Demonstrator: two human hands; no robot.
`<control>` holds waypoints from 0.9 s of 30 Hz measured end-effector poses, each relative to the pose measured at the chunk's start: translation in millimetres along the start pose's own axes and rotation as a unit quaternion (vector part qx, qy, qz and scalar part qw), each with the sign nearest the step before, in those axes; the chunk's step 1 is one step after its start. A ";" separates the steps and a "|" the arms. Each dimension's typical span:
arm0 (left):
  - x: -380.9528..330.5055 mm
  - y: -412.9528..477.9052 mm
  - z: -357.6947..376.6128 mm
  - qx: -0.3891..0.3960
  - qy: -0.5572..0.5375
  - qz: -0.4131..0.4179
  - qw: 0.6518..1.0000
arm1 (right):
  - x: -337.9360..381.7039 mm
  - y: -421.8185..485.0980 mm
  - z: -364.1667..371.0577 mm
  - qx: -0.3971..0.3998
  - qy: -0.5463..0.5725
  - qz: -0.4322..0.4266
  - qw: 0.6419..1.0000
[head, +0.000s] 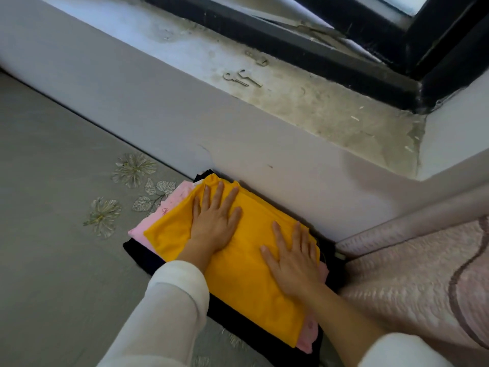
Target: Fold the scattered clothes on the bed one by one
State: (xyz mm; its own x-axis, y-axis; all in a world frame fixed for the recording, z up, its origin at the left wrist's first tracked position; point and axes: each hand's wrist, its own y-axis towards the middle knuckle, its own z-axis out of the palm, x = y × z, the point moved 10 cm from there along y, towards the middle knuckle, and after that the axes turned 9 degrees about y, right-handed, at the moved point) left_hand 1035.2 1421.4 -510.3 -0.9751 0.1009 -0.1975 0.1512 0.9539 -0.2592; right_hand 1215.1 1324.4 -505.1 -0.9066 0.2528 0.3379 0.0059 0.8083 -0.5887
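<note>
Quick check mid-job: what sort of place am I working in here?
Most likely a bedroom. A grey bedsheet with embroidered flowers, a pink quilt at the right, and a stack of folded clothes against the wall below a dusty windowsill point to it.

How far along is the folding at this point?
Done: a dark garment and a pink garment lie folded by the wall, pink on dark. In hand: the yellow garment sits folded on top, with the left hand and right hand pressing it flat. Left: no loose clothes show in this view, so what remains cannot be told.
</note>
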 end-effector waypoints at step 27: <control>-121.4 -167.7 20.2 0.059 0.018 -0.116 0.991 | 94.7 -290.4 -237.1 -0.151 0.382 -0.399 0.820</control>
